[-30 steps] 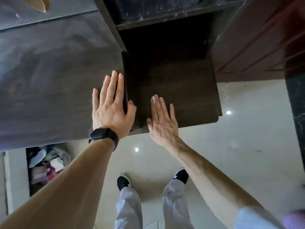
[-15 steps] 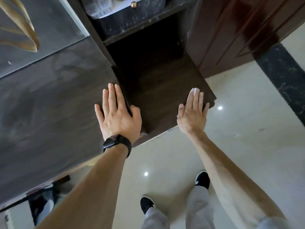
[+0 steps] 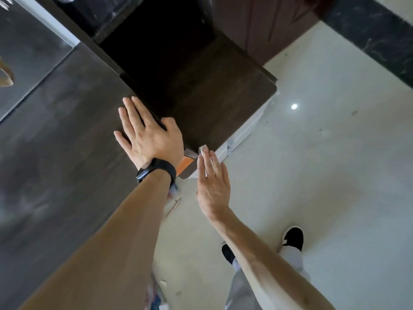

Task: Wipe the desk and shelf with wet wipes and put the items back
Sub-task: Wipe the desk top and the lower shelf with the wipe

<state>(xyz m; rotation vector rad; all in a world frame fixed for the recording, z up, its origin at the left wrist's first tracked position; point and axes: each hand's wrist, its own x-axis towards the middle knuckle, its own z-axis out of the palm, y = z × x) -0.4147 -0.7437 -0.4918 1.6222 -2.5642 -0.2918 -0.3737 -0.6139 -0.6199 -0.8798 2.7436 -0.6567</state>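
Since the earlier frame the right hand (image 3: 212,186) has slid from the shelf's (image 3: 219,104) right side to its front edge, near the left hand (image 3: 149,137). Its fingers are straight and press the white wet wipe (image 3: 202,151) on that edge. The left hand lies flat on the table (image 3: 67,130), fingers spread, holding nothing, with a black watch (image 3: 156,171) on the wrist.
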